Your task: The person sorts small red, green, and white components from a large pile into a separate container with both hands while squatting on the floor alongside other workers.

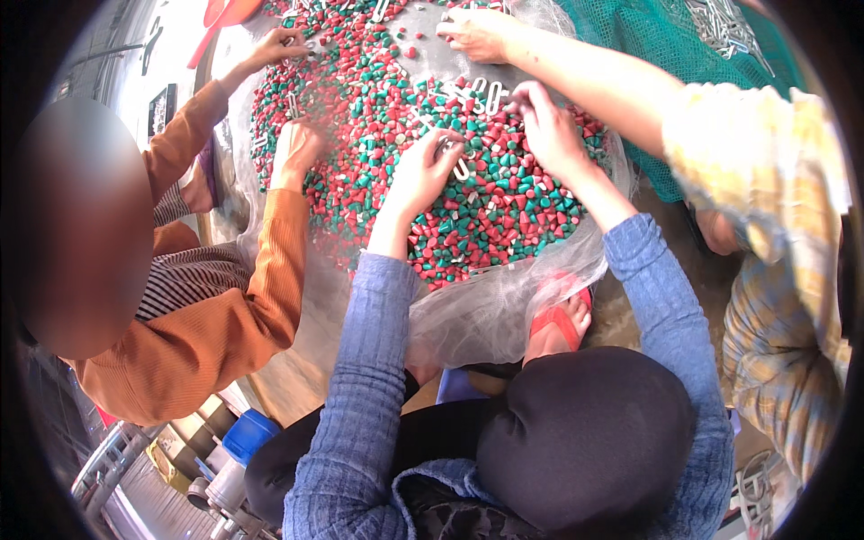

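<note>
My left hand (pixel 423 173) is over a heap of small red and green cone-shaped pieces (pixel 486 225). Its fingers are curled toward the thumb, and what they pinch, if anything, is hidden. Right at those fingertips is a white elongated loop-shaped piece (pixel 462 168). To the right, my right hand (pixel 551 130) hangs over the same heap with bent fingers apart and nothing visible in them. More white loop pieces (pixel 490 95) lie just left of its fingertips. Sheer white netting (pixel 504 310) lies under the heap and bunches at its near edge.
On the left, a person in an orange top has both hands (pixel 297 148) at the heap. From the right reaches another person's hand (pixel 481 34). Green netting (pixel 621 45) with a pile of white pieces (pixel 724 31) lies at the far right. A blue container (pixel 249 436) stands lower left.
</note>
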Motion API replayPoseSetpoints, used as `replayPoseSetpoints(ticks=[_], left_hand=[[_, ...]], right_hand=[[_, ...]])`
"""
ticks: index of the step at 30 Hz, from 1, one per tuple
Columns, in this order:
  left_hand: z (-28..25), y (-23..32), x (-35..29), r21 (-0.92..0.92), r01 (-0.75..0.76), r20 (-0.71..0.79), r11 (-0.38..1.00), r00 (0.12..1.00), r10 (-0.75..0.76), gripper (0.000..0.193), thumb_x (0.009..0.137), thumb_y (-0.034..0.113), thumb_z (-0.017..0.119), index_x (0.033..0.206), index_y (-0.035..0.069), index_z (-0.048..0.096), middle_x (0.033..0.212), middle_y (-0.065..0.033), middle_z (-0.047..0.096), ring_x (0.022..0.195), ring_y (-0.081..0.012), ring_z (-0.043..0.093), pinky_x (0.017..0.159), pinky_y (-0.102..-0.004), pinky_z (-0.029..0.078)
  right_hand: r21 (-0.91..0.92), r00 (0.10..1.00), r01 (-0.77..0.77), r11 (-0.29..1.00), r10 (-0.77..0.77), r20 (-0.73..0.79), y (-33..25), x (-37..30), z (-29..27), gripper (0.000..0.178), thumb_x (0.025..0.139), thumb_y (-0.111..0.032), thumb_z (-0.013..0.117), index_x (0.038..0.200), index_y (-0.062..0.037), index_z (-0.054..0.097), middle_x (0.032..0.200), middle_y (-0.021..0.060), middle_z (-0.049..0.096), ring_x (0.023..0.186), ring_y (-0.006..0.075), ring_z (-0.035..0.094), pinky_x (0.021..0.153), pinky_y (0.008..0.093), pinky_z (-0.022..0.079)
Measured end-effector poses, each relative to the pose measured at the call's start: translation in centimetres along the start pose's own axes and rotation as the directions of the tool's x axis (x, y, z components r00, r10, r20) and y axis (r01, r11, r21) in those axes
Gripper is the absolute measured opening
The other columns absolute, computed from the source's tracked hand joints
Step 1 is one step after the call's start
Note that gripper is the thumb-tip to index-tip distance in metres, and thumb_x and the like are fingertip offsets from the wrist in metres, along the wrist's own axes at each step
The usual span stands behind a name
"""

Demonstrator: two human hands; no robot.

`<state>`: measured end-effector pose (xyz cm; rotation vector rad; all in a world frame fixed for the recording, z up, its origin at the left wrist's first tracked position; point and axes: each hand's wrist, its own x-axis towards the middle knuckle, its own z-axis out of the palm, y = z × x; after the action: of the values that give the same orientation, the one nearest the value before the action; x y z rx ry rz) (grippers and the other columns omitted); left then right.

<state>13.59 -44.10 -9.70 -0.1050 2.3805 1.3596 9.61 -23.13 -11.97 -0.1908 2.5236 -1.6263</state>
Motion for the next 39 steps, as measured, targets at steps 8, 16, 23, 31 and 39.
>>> replayPoseSetpoints(ticks=[8, 16, 23, 31, 39], left_hand=[[-2.4, 2.5, -3.0, -0.374, 0.071, -0.118, 0.925, 0.985, -0.123, 0.040, 0.083, 0.007, 0.064, 0.120, 0.006, 0.052, 0.110, -0.0056, 0.058, 0.095, -0.0114, 0.055, 0.083, -0.0243, 0.045], [-4.1, 1.7, -4.4, -0.502, 0.149, -0.041, 0.852, 0.980, -0.196, 0.038, 0.085, 0.006, 0.060, 0.121, 0.001, 0.050, 0.092, -0.0027, 0.060, 0.076, -0.0073, 0.057, 0.069, -0.0212, 0.047], [-2.5, 3.3, -4.9, -0.486, 0.085, 0.045, 0.870, 0.996, -0.072, 0.023, 0.088, 0.010, 0.058, 0.109, 0.002, 0.054, 0.083, 0.0007, 0.058, 0.071, -0.0064, 0.055, 0.063, -0.0212, 0.045], [-2.0, 2.4, -4.7, -0.555, 0.023, -0.247, 0.831, 0.950, -0.191, 0.018, 0.094, 0.022, 0.049, 0.097, 0.004, 0.055, 0.070, 0.0005, 0.054, 0.063, -0.0068, 0.053, 0.059, -0.0199, 0.042], [0.6, 4.7, -5.1, -0.314, -0.029, -0.116, 0.949, 0.993, -0.009, 0.012, 0.090, 0.015, 0.057, 0.095, 0.005, 0.056, 0.075, 0.0049, 0.050, 0.064, -0.0029, 0.044, 0.056, -0.0187, 0.036]], right_hand=[[-0.525, 0.974, -0.118, 0.843, 0.200, 0.103, -1.0, 4.0, 0.9, 0.032, 0.081, -0.035, 0.061, 0.096, -0.0077, 0.062, 0.095, 0.0140, 0.063, 0.088, 0.0295, 0.061, 0.077, 0.0400, 0.049], [0.317, 0.984, -0.168, 0.933, 0.139, 0.111, 0.9, 2.6, 1.1, 0.018, 0.086, -0.014, 0.053, 0.100, -0.0016, 0.050, 0.088, 0.0116, 0.061, 0.082, 0.0198, 0.062, 0.074, 0.0325, 0.050], [0.465, 0.876, -0.315, 0.828, 0.065, 0.479, -4.0, -1.8, 1.1, 0.022, 0.094, -0.015, 0.048, 0.110, -0.0007, 0.048, 0.094, 0.0037, 0.055, 0.085, 0.0082, 0.052, 0.077, 0.0258, 0.045], [0.315, 0.785, -0.374, 0.873, 0.116, 0.609, -4.9, -4.0, 0.8, 0.018, 0.091, -0.020, 0.057, 0.097, -0.0029, 0.058, 0.080, -0.0045, 0.052, 0.072, 0.0023, 0.046, 0.065, 0.0206, 0.041], [0.421, 0.803, -0.458, 0.783, 0.161, 0.574, -4.4, -5.2, 0.5, 0.015, 0.087, -0.014, 0.060, 0.095, -0.0025, 0.058, 0.079, -0.0057, 0.050, 0.068, 0.0013, 0.041, 0.061, 0.0198, 0.039]])
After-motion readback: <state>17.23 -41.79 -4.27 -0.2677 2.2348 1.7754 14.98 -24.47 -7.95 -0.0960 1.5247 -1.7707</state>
